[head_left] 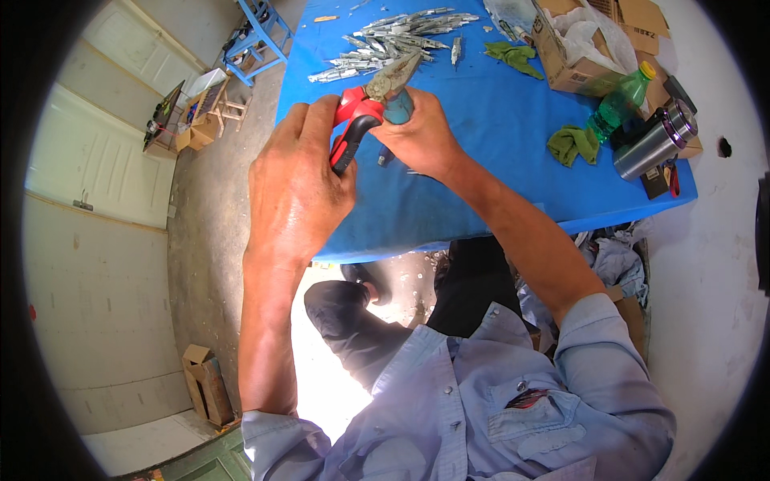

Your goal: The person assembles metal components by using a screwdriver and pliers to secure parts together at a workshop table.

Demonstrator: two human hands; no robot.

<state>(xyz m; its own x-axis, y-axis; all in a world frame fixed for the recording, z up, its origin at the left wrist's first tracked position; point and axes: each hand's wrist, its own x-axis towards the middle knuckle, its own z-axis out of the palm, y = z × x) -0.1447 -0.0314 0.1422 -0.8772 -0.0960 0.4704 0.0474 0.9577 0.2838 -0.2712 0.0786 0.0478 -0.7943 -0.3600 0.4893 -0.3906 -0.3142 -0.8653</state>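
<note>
pliers (370, 103) with red and black handles are held above the blue table (497, 152), just above centre of the frame. the handles are gripped by the left hand (298, 188), fingers wrapped tight around them. the grey jaws point up and right, toward a heap of small silvery metal pieces (393, 44) at the upper middle. the right hand (421, 132) is closed around a small teal object (399, 108) held against the pliers' head; what it is cannot be told.

an open brown cardboard box (565, 60) with white plastic inside is noted at the upper right, printed markings on its side. a green plastic bottle (622, 100) with yellow cap lies below it, beside a steel flask (658, 140). two green cloths (573, 144) (513, 56) rest on the table. a small brown carton (207, 385) stands on the floor, lower left.
</note>
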